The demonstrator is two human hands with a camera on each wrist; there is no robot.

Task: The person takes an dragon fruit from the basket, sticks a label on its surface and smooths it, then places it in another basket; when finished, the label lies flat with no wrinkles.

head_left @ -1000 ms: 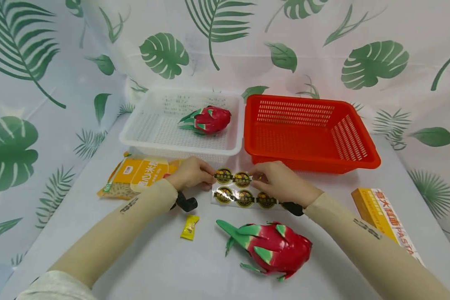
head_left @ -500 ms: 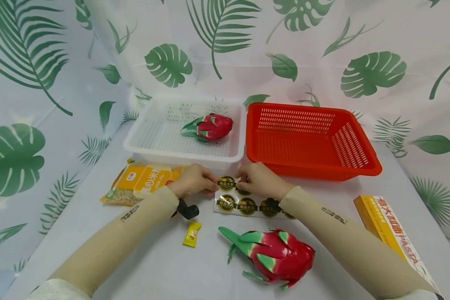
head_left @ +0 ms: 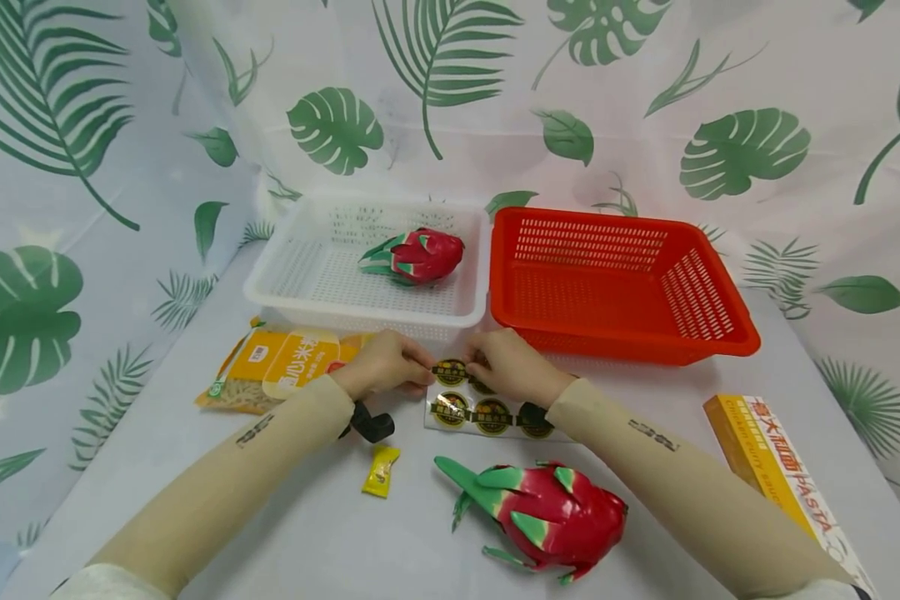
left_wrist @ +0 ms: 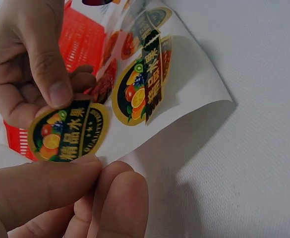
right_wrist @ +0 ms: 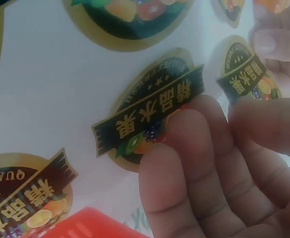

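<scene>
A glossy sheet of round fruit stickers (head_left: pixel 471 421), black and gold with a fruit picture, lies at mid-table and bends up at its left end. My left hand (head_left: pixel 387 364) pinches its left edge between thumb and index finger. My right hand (head_left: pixel 516 367) covers part of the upper row, its fingers curled. In the left wrist view, the right thumb (left_wrist: pixel 59 93) meets the edge of the end sticker (left_wrist: pixel 68 131), close to the left fingertips. The same sticker (right_wrist: pixel 246 72) shows beside the right thumb in the right wrist view; whether its edge has lifted is unclear.
A dragon fruit (head_left: pixel 558 517) lies in front, beside a small yellow packet (head_left: pixel 381 472). Behind stand a white basket (head_left: pixel 300 310) holding another dragon fruit (head_left: pixel 423 255), and a red basket (head_left: pixel 622 337). A yellow food bag (head_left: pixel 277 367) is left, a pasta box (head_left: pixel 783 483) right.
My right hand has moved left along the sheet, toward my left hand, and now works at the end sticker. My left hand stays at the sheet's left edge.
</scene>
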